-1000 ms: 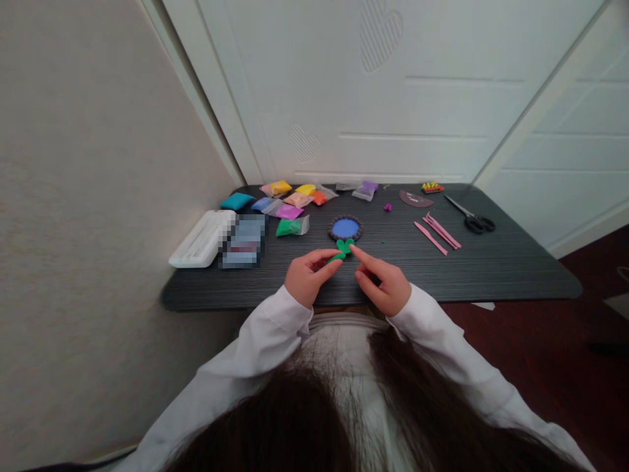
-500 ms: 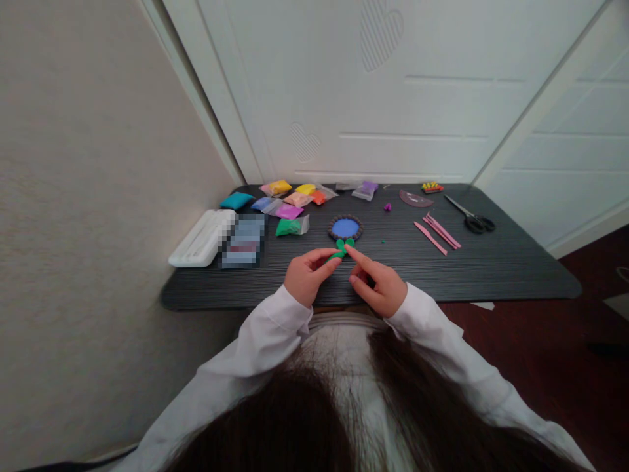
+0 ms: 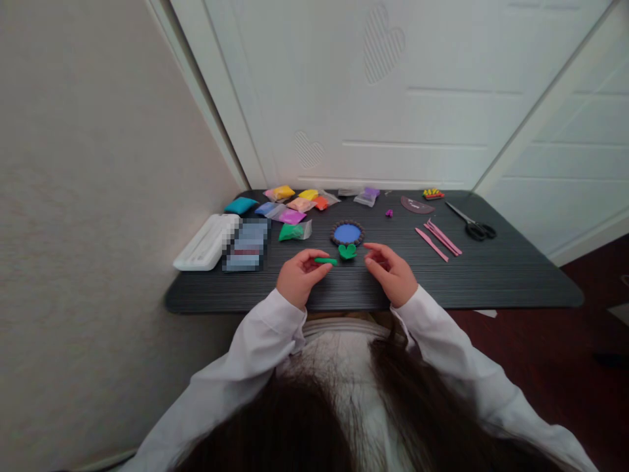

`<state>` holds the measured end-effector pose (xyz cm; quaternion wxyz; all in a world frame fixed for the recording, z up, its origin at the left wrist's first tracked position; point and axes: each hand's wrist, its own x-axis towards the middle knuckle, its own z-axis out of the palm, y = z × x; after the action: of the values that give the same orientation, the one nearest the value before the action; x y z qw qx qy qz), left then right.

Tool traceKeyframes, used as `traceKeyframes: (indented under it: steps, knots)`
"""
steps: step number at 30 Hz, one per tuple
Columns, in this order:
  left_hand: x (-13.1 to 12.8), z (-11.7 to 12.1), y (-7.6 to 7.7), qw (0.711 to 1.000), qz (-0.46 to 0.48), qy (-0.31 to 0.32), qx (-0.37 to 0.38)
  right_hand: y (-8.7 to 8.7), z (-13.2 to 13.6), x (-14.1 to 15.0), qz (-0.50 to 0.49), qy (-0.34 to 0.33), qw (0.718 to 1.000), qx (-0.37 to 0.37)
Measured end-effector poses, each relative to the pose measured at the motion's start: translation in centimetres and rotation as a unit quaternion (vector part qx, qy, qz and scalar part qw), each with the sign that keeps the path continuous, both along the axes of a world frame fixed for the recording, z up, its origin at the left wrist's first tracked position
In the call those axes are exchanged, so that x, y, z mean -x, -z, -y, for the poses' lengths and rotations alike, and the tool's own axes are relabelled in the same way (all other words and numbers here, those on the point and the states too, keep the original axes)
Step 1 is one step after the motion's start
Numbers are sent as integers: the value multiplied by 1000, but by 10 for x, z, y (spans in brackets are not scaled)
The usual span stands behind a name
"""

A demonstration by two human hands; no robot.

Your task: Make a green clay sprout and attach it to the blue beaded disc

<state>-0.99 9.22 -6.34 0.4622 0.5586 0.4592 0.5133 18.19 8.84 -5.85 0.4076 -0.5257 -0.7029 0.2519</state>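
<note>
Between finger and thumb, my left hand (image 3: 299, 276) pinches a thin green clay roll (image 3: 325, 261). My right hand (image 3: 393, 274) is off to the other side, its fingers curved and apart with nothing between them. Lying on the dark table between the two hands is a green clay piece (image 3: 347, 252) with rounded lobes, like leaves or petals. Just behind it sits a blue clay disc (image 3: 346, 233) ringed by a dark brown beaded border (image 3: 335, 241); the green piece is close to or touching that border.
Bags of coloured clay, a green one (image 3: 291, 231) nearest, spread over the back left. A white case (image 3: 207, 242) and a blurred-out flat item (image 3: 247, 245) lie left. Rightward are pink tools (image 3: 442, 238), black-handled scissors (image 3: 476, 227), a purple clay bit (image 3: 389, 213) and a clear half-round sheet (image 3: 417, 205).
Both hands have drawn apart from the lobed green piece, left hand leftward and right hand rightward. The green roll has come away with my left hand, and the lobed piece now lies untouched.
</note>
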Motion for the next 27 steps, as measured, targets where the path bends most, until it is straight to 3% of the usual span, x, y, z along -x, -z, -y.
traceKeyframes:
  steps: [8,14,21,27]
  knots:
    - [6,1,-2,1000,-20,7,-14,-8,-38,8,137,75,986,60]
    - [2,3,-4,993,109,34,21,-4,-47,22,160,74,980,92]
    - [3,6,-9,995,95,36,18,-4,-45,25,46,29,994,90]
    - [-2,16,-17,997,77,7,13,-22,-24,19,-131,-48,983,122]
